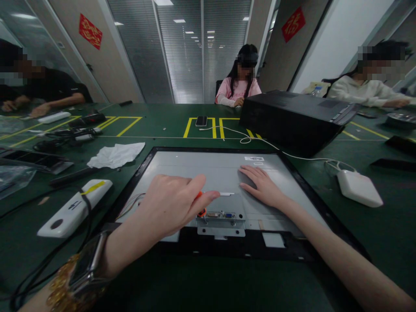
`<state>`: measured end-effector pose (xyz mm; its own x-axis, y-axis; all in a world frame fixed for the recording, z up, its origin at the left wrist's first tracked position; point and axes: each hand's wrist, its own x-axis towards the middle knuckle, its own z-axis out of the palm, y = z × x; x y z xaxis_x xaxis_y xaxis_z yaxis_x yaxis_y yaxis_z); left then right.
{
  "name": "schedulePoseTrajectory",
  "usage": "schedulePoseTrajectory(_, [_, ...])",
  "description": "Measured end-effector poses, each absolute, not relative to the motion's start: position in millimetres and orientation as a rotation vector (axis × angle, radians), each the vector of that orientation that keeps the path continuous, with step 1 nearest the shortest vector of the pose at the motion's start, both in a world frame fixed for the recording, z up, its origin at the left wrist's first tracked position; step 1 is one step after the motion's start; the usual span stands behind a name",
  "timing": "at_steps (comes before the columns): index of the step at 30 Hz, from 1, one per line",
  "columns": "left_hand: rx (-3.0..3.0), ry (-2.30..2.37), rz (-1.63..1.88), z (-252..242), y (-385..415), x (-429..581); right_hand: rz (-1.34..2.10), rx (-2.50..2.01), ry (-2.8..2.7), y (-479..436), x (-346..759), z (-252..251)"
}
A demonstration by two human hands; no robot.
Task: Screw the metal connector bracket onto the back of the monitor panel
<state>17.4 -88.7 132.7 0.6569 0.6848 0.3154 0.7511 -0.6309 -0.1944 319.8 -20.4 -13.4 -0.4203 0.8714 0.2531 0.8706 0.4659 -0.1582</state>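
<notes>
In front of me lies an opened monitor (208,167), its grey metal back facing up inside a black frame. My left hand (175,203) is closed around an orange-and-black screwdriver (202,212), mostly hidden by the fingers, over the middle of the panel. Beside it, on the near side, is a metal bracket (221,228) with a blue video port (229,215) and a white one. My right hand (260,186) rests flat on the right part of the panel, fingers stretched out. Thin wires (131,203) show left of my left hand; where the screwdriver tip touches is hidden.
A large black casing (289,121) stands behind right, near a white charger (359,187) with a cable. Left are a white device (76,208), black cables, white tissue (117,155) and a plastic bag (16,177). A phone (201,121) lies farther back. Several people sit around the table.
</notes>
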Motion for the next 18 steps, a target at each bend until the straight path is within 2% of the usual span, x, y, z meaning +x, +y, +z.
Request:
schedulePoseTrajectory(5, [-2.653,-1.269,-0.166,137,-88,19,0.008,-1.483,-2.416,-20,320,-14])
schedulePoseTrajectory(18, [-2.912,-1.297,-0.420,141,-91,14,0.033,-1.483,-2.412,-21,320,-12])
